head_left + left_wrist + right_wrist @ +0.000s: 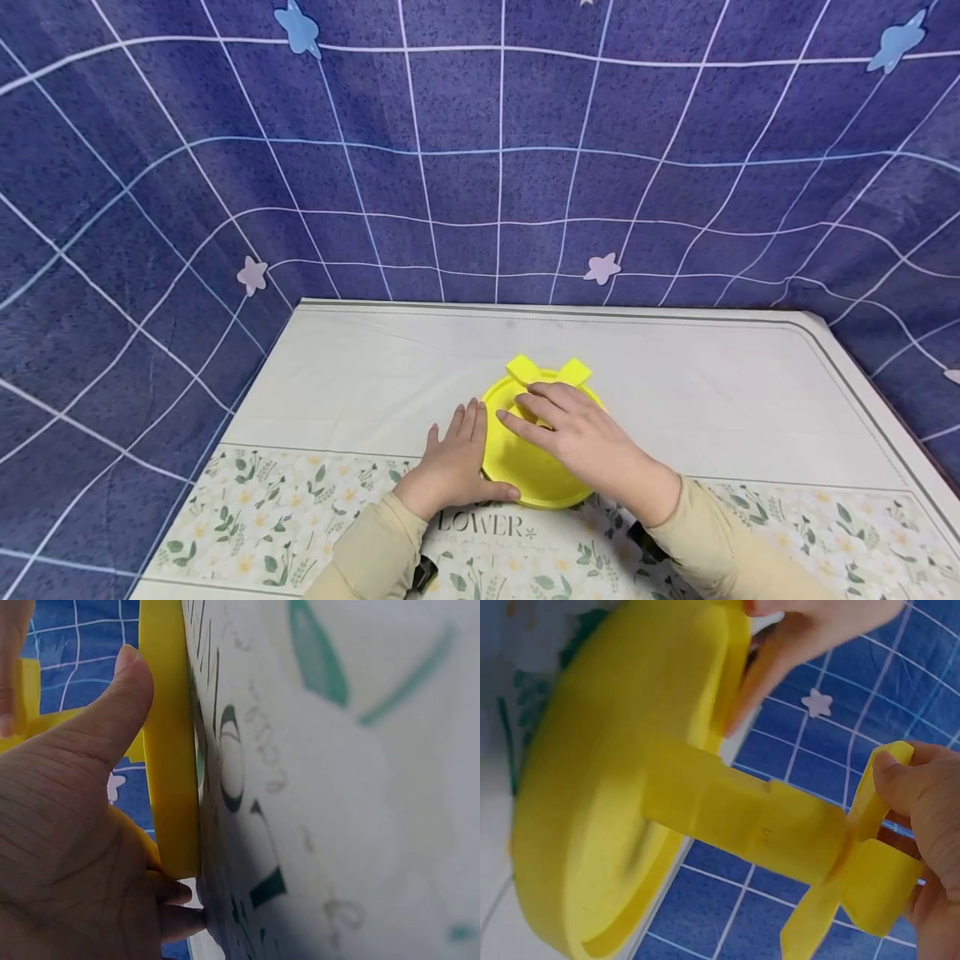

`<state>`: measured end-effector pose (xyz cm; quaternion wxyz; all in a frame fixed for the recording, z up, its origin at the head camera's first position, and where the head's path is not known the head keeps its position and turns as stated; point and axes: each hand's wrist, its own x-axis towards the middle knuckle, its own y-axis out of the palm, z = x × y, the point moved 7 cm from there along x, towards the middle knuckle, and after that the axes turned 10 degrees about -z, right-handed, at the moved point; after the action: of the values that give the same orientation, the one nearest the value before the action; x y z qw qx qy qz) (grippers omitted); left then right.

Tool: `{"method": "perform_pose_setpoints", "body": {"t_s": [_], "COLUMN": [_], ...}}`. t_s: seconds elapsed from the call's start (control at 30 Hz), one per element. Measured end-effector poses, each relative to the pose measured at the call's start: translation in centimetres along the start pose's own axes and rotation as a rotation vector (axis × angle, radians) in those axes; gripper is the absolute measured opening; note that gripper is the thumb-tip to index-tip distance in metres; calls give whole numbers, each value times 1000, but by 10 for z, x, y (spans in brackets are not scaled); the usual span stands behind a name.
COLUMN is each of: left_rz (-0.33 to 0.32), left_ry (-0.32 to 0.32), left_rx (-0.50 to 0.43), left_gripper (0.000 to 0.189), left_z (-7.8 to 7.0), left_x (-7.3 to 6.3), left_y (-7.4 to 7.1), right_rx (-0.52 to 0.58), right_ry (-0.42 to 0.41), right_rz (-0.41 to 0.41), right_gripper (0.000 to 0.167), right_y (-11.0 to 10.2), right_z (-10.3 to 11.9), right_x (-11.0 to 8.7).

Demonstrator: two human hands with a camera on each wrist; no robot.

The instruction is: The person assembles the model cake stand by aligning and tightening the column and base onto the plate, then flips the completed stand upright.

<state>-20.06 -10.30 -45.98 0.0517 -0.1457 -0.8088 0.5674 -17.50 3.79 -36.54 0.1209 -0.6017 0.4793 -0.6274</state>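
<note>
left hand (67, 832) against yellow rim (169, 765)

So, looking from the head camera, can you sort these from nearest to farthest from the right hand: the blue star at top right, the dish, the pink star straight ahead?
1. Dish: just below the right hand.
2. Pink star: low on the curtain, ahead.
3. Blue star: high on the curtain, far right.

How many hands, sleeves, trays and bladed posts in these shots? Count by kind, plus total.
Hands: 2 (left hand, right hand)
Sleeves: 2 (left sleeve, right sleeve)
Trays: 1 (round yellow tray)
Bladed posts: 1 (yellow bladed post, rising from the tray)
Total: 6
</note>
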Motion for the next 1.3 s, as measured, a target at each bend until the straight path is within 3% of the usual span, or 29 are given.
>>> {"method": "perform_pose_setpoints", "body": {"t_s": [0.23,0.4,0.5,0.63,0.77,0.87,1.1,1.3], "left_rz": [5,5,5,8,12,15,9,1], "left_ry": [1,5,6,4,0,-4,0,-5], "left_rx": [10,18,12,7,1,-8,-15,-29], "left_gripper": [131,131,131,132,132,132,131,131], "left_z": [0,0,-1,-1,-1,-1,0,1], "left_x": [1,1,2,2,2,1,1,-1], "left_y": [2,3,3,3,4,5,4,1], "right_rx": [0,45,125,231,334,393,490,538], "right_ry": [19,74,200,445,664,736,777,756], "right_rz": [2,-70,-154,-226,-91,3,11,35], "right_gripper": [58,47,43,37,38,36,36,39], "right_y": [4,-5,-15,-21,-9,1,-5,-12], "right_z": [2,-8,-27,-64,-90,-96,-94,-85], "right_x": [-3,-1,-2,-12,-30,-42,-59,-68]}}
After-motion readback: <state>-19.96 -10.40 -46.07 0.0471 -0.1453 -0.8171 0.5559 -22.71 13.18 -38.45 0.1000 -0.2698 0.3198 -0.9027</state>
